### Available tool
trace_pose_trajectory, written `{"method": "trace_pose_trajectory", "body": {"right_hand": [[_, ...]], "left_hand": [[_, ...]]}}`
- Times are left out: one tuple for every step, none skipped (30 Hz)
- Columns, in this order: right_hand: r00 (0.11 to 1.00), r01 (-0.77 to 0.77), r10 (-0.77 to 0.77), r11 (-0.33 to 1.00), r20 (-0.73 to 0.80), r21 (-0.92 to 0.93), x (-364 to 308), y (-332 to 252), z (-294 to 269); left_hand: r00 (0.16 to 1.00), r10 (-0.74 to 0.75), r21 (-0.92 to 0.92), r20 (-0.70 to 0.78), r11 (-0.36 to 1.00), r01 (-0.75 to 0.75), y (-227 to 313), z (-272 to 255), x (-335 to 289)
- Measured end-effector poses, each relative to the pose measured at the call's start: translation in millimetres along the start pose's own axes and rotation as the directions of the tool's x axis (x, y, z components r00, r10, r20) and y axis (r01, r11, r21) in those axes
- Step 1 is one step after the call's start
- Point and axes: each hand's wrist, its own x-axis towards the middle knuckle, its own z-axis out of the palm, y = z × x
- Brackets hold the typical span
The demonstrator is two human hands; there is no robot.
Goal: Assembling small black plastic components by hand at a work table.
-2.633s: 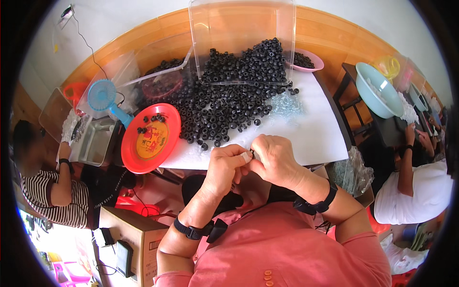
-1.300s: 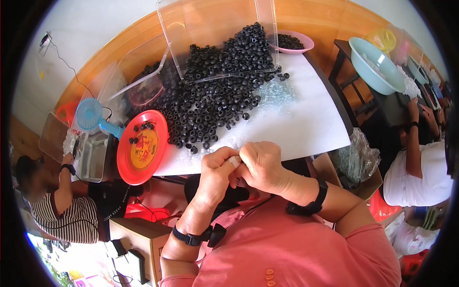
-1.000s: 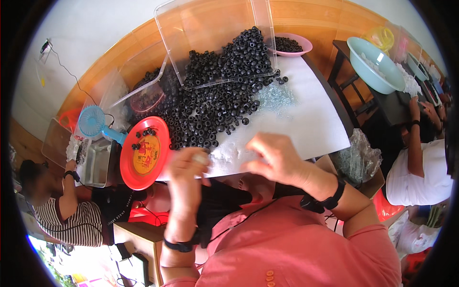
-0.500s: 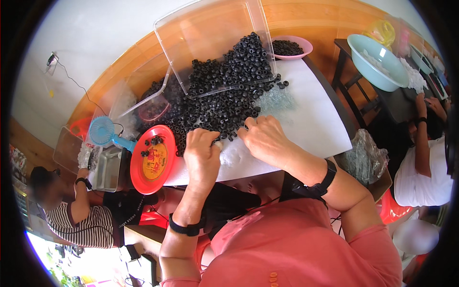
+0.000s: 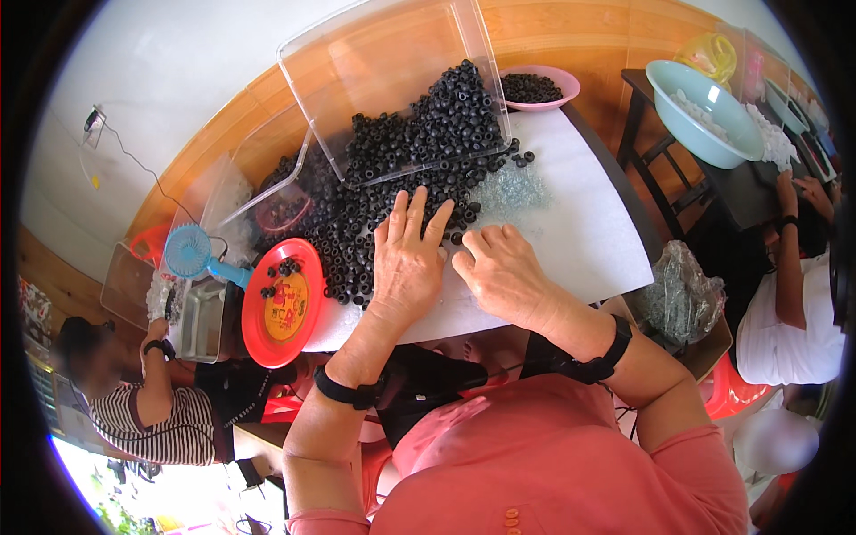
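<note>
My left hand (image 5: 410,259) lies with fingers stretched out and apart at the near edge of a heap of small black ring-shaped pieces (image 5: 352,259). Close beside it, my right hand (image 5: 504,276) is closed, thumb and fingers curled together; whatever they pinch is hidden. Beyond both hands, a clear plastic bin (image 5: 379,53) is tipped on its side, the black pieces spilling out onto the white table covering (image 5: 588,205). A small heap of clear, shiny bits (image 5: 513,189) sits right of the black heap. Left of my left hand, a red plate (image 5: 252,312) carries several black pieces.
A pink bowl (image 5: 569,84) of dark pieces stands at the back. Left are a blue fan (image 5: 188,251) and a metal tray (image 5: 189,330), near a person in stripes (image 5: 169,415). A clear bag (image 5: 682,290), a pale blue basin (image 5: 704,147) and another person (image 5: 789,312) are right.
My left hand has moved right and farther away, its fingers going from curled to stretched out. The right hand has shifted slightly nearer me and stays curled.
</note>
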Motion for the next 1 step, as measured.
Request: {"method": "trace_pose_trajectory", "body": {"right_hand": [[1.0,-0.003,0.003,1.0,-0.021,-0.001,0.1,-0.4,0.1]], "left_hand": [[1.0,0.004,-0.051,0.027,0.999,-0.003,-2.1,-1.7,2.7]]}}
